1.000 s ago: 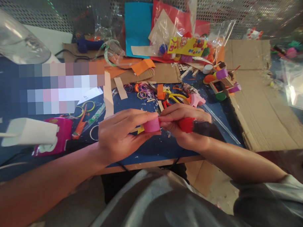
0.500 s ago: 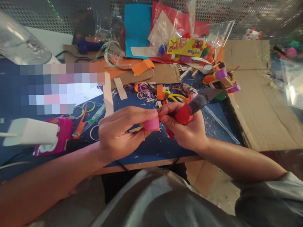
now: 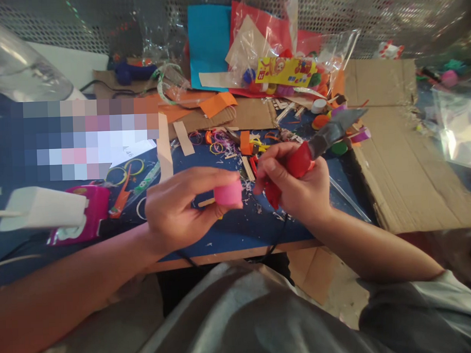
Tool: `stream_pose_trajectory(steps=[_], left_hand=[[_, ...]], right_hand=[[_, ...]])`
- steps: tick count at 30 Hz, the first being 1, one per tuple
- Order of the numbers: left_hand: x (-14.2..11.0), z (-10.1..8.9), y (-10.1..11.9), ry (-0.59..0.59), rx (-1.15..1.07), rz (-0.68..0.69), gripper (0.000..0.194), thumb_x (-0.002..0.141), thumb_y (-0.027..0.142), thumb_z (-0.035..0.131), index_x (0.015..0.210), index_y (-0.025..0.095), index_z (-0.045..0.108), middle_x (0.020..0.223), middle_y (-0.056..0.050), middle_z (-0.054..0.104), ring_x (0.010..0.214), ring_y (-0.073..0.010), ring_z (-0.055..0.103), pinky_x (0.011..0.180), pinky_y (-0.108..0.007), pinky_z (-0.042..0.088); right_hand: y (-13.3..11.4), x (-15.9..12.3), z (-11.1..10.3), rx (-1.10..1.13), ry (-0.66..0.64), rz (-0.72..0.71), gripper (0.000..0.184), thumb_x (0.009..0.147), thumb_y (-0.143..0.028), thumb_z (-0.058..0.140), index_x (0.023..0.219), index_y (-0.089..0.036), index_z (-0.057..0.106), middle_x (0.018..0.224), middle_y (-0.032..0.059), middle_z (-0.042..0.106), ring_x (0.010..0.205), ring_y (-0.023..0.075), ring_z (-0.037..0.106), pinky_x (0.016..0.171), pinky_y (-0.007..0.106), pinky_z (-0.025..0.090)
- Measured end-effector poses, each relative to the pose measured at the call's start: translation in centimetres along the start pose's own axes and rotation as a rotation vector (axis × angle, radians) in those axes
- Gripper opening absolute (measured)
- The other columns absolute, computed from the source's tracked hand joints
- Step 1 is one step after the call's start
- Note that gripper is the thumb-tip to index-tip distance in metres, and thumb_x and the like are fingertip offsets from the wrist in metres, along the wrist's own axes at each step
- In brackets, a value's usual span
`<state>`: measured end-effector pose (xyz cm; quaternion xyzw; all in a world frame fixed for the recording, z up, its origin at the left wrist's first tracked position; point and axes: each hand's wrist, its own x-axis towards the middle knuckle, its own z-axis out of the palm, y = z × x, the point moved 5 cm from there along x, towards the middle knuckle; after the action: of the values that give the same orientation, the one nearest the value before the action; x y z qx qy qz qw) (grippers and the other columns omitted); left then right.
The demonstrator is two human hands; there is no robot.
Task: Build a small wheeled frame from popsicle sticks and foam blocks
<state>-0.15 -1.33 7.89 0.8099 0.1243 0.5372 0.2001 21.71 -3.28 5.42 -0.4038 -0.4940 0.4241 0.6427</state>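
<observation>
My left hand (image 3: 182, 206) pinches a pink bottle cap (image 3: 228, 192) between thumb and fingers, above the blue table. To its right, my right hand (image 3: 297, 187) is closed around red-handled pliers (image 3: 327, 134), whose dark metal jaws point up and to the right, away from the cap. The two hands are apart. Thin wooden sticks (image 3: 248, 168) and white shavings lie on the table beyond and between them.
A cardboard sheet (image 3: 397, 171) covers the right side. At the back lie blue paper (image 3: 210, 43) and a plastic bag with a yellow label (image 3: 287, 71). On the left are a pink power socket (image 3: 101, 196) with a white charger (image 3: 43, 208) and a transparent bottle (image 3: 26, 65).
My right hand has drawn away to the right from the pink bottle cap, taking the pliers along. My left hand has shifted slightly left in view, still holding the cap.
</observation>
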Motion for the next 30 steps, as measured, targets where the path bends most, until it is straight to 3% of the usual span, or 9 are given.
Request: stream_pose_trajectory(steps=[2, 4, 8, 12, 17, 21, 26, 30], left_hand=[[-0.4, -0.2, -0.7, 0.078, -0.009, -0.029, 0.046, 0.102, 0.034, 0.097, 0.145, 0.032, 0.083, 0.119, -0.007, 0.094, 0.099, -0.0236, 0.093, 0.086, -0.036, 0.082], [-0.7, 0.0, -1.4, 0.086, -0.017, -0.070, 0.045, 0.103, 0.036, 0.096, 0.145, 0.032, 0.083, 0.123, -0.007, 0.093, 0.103, -0.0233, 0.093, 0.090, -0.035, 0.082], [-0.7, 0.3, -1.3, 0.077, -0.041, -0.028, 0.047, 0.097, 0.025, 0.098, 0.142, 0.027, 0.083, 0.126, -0.008, 0.093, 0.106, -0.0235, 0.093, 0.091, -0.033, 0.081], [-0.4, 0.3, -0.9, 0.063, -0.039, 0.001, 0.040, 0.098, 0.019, 0.094, 0.136, 0.024, 0.083, 0.123, -0.011, 0.093, 0.105, -0.0243, 0.093, 0.090, -0.034, 0.081], [0.1, 0.5, -0.5, -0.037, 0.048, -0.025, 0.035, 0.103, 0.013, 0.088, 0.131, 0.033, 0.083, 0.126, -0.005, 0.093, 0.104, -0.0238, 0.093, 0.088, -0.038, 0.082], [0.3, 0.4, -0.2, -0.015, 0.059, 0.037, 0.035, 0.100, 0.006, 0.087, 0.127, 0.029, 0.084, 0.122, -0.007, 0.094, 0.102, -0.0231, 0.093, 0.087, -0.035, 0.081], [0.5, 0.5, -0.1, -0.026, 0.107, 0.117, 0.030, 0.100, 0.004, 0.087, 0.121, 0.024, 0.083, 0.119, -0.008, 0.094, 0.103, -0.0214, 0.093, 0.090, -0.031, 0.080], [0.4, 0.2, -0.1, -0.050, 0.157, 0.146, 0.026, 0.104, 0.010, 0.088, 0.122, 0.028, 0.083, 0.122, -0.004, 0.094, 0.100, -0.0195, 0.092, 0.087, -0.030, 0.080]], right_hand=[[-0.2, -0.1, 0.3, -0.020, -0.049, -0.007, 0.033, 0.101, -0.052, 0.096, 0.100, -0.022, 0.083, 0.080, -0.0005, 0.082, 0.054, 0.0137, 0.078, 0.047, 0.021, 0.062], [-0.2, -0.2, 0.3, -0.040, -0.042, 0.003, 0.032, 0.100, -0.051, 0.096, 0.101, -0.021, 0.084, 0.080, 0.0000, 0.083, 0.050, 0.0119, 0.074, 0.041, 0.020, 0.057], [-0.1, -0.2, 0.2, -0.118, 0.001, 0.016, 0.032, 0.090, -0.042, 0.105, 0.094, -0.021, 0.081, 0.087, 0.0000, 0.083, 0.047, 0.0081, 0.067, 0.037, 0.019, 0.053], [-0.6, -0.7, 1.0, -0.111, -0.113, -0.017, 0.028, 0.095, -0.042, 0.102, 0.099, -0.022, 0.084, 0.096, 0.0020, 0.085, 0.049, 0.0081, 0.067, 0.038, 0.021, 0.054], [-1.0, -1.1, 1.8, -0.145, -0.169, -0.036, 0.026, 0.087, -0.036, 0.108, 0.094, -0.023, 0.086, 0.089, 0.0015, 0.086, 0.053, 0.0116, 0.070, 0.044, 0.024, 0.060], [-0.5, -1.2, 1.7, -0.141, -0.138, 0.020, 0.023, 0.090, -0.036, 0.106, 0.092, -0.024, 0.087, 0.087, 0.0015, 0.087, 0.049, 0.0122, 0.069, 0.041, 0.025, 0.058], [-1.1, -1.5, 1.8, -0.253, -0.149, -0.154, 0.012, 0.096, -0.014, 0.091, 0.096, -0.025, 0.087, 0.086, 0.0011, 0.085, 0.056, 0.0133, 0.073, 0.049, 0.027, 0.058], [-1.2, -1.6, 1.9, -0.356, -0.148, -0.247, 0.014, 0.100, -0.012, 0.082, 0.095, -0.025, 0.083, 0.082, 0.0006, 0.082, 0.063, 0.0149, 0.074, 0.059, 0.030, 0.060]])
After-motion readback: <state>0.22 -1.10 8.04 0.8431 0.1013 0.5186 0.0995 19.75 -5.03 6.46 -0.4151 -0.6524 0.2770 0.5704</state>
